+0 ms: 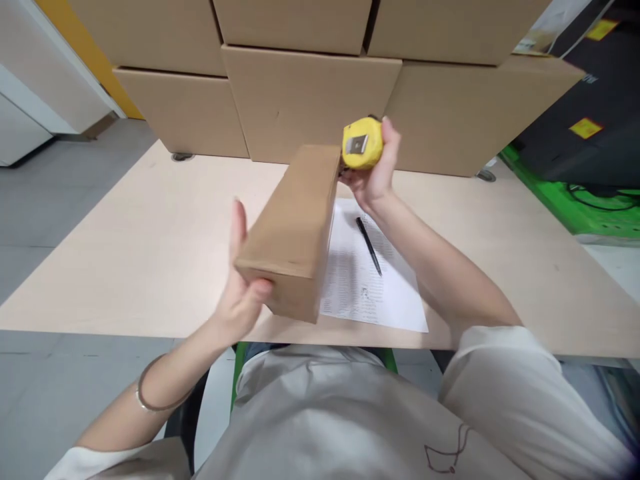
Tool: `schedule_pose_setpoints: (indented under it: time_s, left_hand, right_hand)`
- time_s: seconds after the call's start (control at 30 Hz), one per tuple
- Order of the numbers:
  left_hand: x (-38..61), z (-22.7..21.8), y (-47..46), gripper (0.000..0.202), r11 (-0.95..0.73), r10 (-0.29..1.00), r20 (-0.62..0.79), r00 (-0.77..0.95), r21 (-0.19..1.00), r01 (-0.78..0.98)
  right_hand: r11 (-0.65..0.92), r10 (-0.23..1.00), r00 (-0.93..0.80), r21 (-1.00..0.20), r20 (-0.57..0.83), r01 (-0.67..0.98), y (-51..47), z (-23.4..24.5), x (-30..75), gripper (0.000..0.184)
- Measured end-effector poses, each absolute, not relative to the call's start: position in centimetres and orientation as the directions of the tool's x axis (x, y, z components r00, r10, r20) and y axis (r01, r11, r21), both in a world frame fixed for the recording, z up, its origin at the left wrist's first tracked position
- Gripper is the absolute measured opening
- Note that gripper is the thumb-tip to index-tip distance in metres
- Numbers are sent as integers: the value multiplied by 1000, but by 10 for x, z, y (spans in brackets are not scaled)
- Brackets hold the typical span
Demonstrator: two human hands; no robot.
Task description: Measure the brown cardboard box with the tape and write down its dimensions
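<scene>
- Step in hand, by the look of it: sizing up the long carton [295, 213] with the yellow tape measure [370, 153].
- Carton sits mid-scene, apparently held off the table [150, 253], long side running near to far, near end toward the person.
- Left hand [237, 307] grips the carton at its near left corner, one digit laid on the near end face, another pointing far along the left side.
- Right hand [377, 177] is wrapped round the tape measure, right beside the carton's far right corner. Can't tell whether those fingers touch the carton.
- No blade clearly visible; can't tell if any is pulled out.
- Printed sheet [350, 280] lies below and right of the carton, black pen [369, 247] on top, in neither hand.
- Stacked boxes [310, 100] line the far edge.
- Next move likely calls for a steady carton and the blade squared to one edge.
</scene>
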State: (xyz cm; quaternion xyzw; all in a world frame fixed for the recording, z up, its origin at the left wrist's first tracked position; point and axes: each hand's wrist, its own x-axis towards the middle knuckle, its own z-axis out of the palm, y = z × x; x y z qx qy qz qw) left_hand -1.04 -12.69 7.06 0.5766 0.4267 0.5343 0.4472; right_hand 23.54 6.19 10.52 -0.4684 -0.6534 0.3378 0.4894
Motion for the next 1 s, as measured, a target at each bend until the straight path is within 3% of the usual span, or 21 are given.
schedule_pose_setpoints:
  time_s: [0.1,0.2,0.33,0.47,0.53,0.67,0.93,1.0]
  left_hand:
    - [1,42,-130,92,-613,778,563,279,777,144]
    - [4,25,-132,85,-748,649,666,367,646,150]
    - [-1,38,-121,63,-576,793,530,299,812,89]
    - [3,61,-67,70,-327,941,324,95,945,24]
    - [10,65,-33,86,-331,941,330,76,944,7]
    - [24,57,9,108,-409,904,411,116,911,-43]
    - [34,37,11,98,-425,895,435,100,898,-112]
    - [37,37,10,97,-412,899,425,105,903,-122]
  right_hand:
    - [322,943,11,-922,332,214,75,81,220,64]
    - [296,950,59,-945,306,137,78,73,218,60]
    - [265,961,41,-953,274,151,73,99,233,64]
    - [299,954,-46,-939,295,170,58,150,238,51]
    - [304,940,-210,-940,270,153,53,171,233,47]
    - [206,883,-464,-942,63,264,59,186,215,56]
    - [156,887,-462,-920,-30,359,76,182,212,59]
    - [226,897,-441,-902,45,368,71,185,226,55]
